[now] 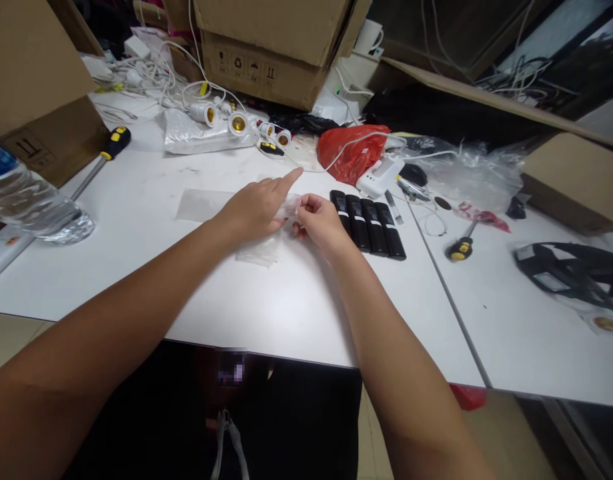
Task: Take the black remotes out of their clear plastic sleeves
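A thin clear plastic bag [289,208] bunches up between my two hands over the white table. My left hand [253,208] grips one side of it, its index finger pointing outward. On the other side, the fingertips of my right hand [317,219] pinch its edge. Under and beside my left wrist, a flat clear plastic sleeve [201,204] lies on the tabletop. More clear plastic [259,252] lies just below my hands. Right of my right hand, several black oblong devices [369,225] with white labels lie side by side.
A water bottle [39,200] and a long screwdriver [93,170] are at left. Cardboard boxes [266,63], lamp sockets [239,123], a red bag [350,153] and a white power strip [380,177] line the back. Another screwdriver [460,249] and a black reel [571,273] are at right.
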`<act>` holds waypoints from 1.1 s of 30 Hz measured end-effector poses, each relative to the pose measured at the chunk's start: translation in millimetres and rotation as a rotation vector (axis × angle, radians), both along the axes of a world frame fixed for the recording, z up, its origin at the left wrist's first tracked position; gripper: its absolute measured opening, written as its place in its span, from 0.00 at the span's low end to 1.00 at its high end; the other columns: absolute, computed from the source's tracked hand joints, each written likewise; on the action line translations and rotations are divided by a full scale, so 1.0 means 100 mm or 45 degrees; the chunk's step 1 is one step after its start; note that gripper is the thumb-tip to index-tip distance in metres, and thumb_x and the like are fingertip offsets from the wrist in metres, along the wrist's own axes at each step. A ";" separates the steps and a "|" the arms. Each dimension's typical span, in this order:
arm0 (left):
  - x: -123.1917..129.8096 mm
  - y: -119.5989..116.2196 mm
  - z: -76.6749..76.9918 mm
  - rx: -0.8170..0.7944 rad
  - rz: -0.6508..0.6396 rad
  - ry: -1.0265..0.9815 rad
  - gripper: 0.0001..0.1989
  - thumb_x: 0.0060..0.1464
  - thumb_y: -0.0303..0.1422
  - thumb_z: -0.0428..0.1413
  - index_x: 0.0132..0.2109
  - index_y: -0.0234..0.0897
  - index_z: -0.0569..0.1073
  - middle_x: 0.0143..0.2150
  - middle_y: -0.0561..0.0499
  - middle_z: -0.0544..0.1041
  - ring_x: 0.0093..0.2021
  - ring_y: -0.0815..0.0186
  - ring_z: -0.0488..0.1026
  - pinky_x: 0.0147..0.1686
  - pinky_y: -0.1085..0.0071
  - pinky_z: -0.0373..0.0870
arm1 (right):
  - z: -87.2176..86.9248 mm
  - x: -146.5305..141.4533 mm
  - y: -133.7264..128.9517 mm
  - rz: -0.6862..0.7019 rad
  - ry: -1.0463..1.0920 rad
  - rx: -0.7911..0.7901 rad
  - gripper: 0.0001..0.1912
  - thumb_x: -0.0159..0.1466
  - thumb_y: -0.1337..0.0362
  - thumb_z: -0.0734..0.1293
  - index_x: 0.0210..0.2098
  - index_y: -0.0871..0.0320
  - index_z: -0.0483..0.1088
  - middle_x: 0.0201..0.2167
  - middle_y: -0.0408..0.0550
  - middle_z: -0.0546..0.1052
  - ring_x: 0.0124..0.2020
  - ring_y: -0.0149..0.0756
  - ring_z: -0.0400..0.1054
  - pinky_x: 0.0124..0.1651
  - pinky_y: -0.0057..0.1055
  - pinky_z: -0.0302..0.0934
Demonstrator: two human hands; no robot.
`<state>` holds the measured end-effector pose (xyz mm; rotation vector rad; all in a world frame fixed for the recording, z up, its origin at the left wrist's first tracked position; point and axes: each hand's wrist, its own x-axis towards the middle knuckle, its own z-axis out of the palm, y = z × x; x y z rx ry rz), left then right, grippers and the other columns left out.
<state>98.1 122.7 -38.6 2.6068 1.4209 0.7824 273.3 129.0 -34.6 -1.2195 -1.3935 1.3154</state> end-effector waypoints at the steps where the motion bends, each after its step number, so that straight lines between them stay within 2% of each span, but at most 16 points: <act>1: 0.00 0.00 0.00 0.007 -0.006 -0.007 0.50 0.54 0.26 0.63 0.79 0.44 0.48 0.57 0.42 0.76 0.57 0.48 0.74 0.56 0.58 0.70 | 0.01 0.00 0.00 -0.018 -0.013 -0.003 0.11 0.62 0.74 0.68 0.28 0.56 0.66 0.16 0.36 0.67 0.15 0.26 0.64 0.17 0.21 0.57; 5: 0.00 -0.01 0.01 0.010 -0.036 -0.042 0.49 0.55 0.30 0.66 0.78 0.47 0.52 0.57 0.44 0.76 0.58 0.49 0.74 0.58 0.58 0.69 | 0.04 0.01 -0.01 -0.012 -0.048 -0.028 0.11 0.63 0.77 0.63 0.29 0.56 0.66 0.17 0.38 0.69 0.15 0.26 0.62 0.17 0.21 0.55; 8: 0.02 -0.02 0.04 -0.007 -0.040 -0.051 0.48 0.54 0.25 0.65 0.77 0.46 0.54 0.56 0.45 0.77 0.58 0.50 0.74 0.57 0.59 0.69 | 0.04 0.02 -0.01 0.029 -0.042 -0.011 0.11 0.62 0.77 0.64 0.29 0.55 0.66 0.17 0.37 0.66 0.15 0.26 0.59 0.16 0.22 0.51; 12: 0.03 -0.04 0.06 0.016 -0.040 -0.021 0.47 0.54 0.23 0.64 0.76 0.43 0.56 0.56 0.45 0.78 0.57 0.51 0.75 0.56 0.61 0.70 | 0.02 0.02 0.00 -0.011 -0.095 0.016 0.10 0.61 0.72 0.68 0.27 0.55 0.64 0.18 0.35 0.63 0.15 0.24 0.53 0.17 0.24 0.48; 15: 0.01 -0.03 0.03 0.078 -0.012 -0.006 0.41 0.56 0.24 0.63 0.73 0.41 0.60 0.58 0.44 0.77 0.58 0.53 0.75 0.56 0.62 0.70 | 0.03 0.07 0.04 -0.013 -0.193 0.076 0.08 0.61 0.66 0.70 0.30 0.54 0.65 0.21 0.36 0.63 0.19 0.27 0.54 0.22 0.26 0.51; 17: -0.02 -0.01 0.01 0.119 0.039 0.012 0.33 0.58 0.25 0.62 0.68 0.39 0.67 0.57 0.44 0.77 0.57 0.52 0.75 0.56 0.63 0.70 | 0.06 0.17 0.08 -0.070 -0.392 0.286 0.06 0.61 0.63 0.69 0.33 0.55 0.67 0.25 0.39 0.67 0.25 0.31 0.59 0.29 0.30 0.59; 19: -0.05 0.01 0.01 0.144 0.114 0.046 0.24 0.59 0.26 0.62 0.62 0.38 0.72 0.54 0.44 0.78 0.55 0.51 0.76 0.54 0.62 0.71 | 0.07 0.28 0.11 -0.218 -0.743 0.573 0.04 0.62 0.64 0.68 0.37 0.56 0.70 0.32 0.45 0.72 0.34 0.37 0.66 0.42 0.37 0.64; 21: -0.07 0.03 0.01 0.165 0.183 0.065 0.20 0.60 0.27 0.62 0.59 0.39 0.75 0.53 0.45 0.78 0.54 0.51 0.76 0.53 0.61 0.71 | 0.07 0.38 0.11 -0.379 -1.159 0.706 0.10 0.62 0.64 0.68 0.43 0.58 0.71 0.41 0.54 0.75 0.46 0.47 0.68 0.52 0.45 0.63; 23: -0.08 0.04 0.02 0.193 0.225 0.059 0.19 0.59 0.26 0.63 0.57 0.39 0.75 0.52 0.45 0.78 0.52 0.51 0.76 0.51 0.61 0.71 | 0.04 0.44 0.09 -0.439 -1.506 0.636 0.16 0.63 0.63 0.69 0.49 0.62 0.71 0.49 0.65 0.74 0.53 0.58 0.66 0.55 0.52 0.62; 25: -0.08 0.04 0.02 0.215 0.240 0.045 0.20 0.58 0.26 0.63 0.57 0.39 0.75 0.52 0.46 0.78 0.51 0.52 0.76 0.50 0.61 0.72 | 0.02 0.46 0.07 -0.404 -1.707 0.526 0.20 0.64 0.64 0.69 0.54 0.66 0.69 0.53 0.72 0.72 0.56 0.64 0.65 0.55 0.55 0.62; 28: -0.07 0.05 0.00 0.216 0.237 0.023 0.20 0.57 0.25 0.64 0.57 0.38 0.75 0.51 0.46 0.78 0.50 0.52 0.77 0.49 0.62 0.72 | 0.02 0.47 0.05 -0.373 -1.809 0.472 0.22 0.64 0.70 0.68 0.57 0.69 0.68 0.56 0.75 0.70 0.58 0.65 0.65 0.55 0.55 0.63; 33: -0.08 0.07 -0.04 0.201 0.223 -0.039 0.20 0.58 0.25 0.64 0.56 0.40 0.75 0.51 0.47 0.78 0.50 0.52 0.77 0.50 0.62 0.72 | 0.10 0.48 0.05 -0.314 -1.810 0.418 0.28 0.60 0.78 0.67 0.60 0.70 0.65 0.53 0.74 0.71 0.52 0.61 0.69 0.53 0.53 0.65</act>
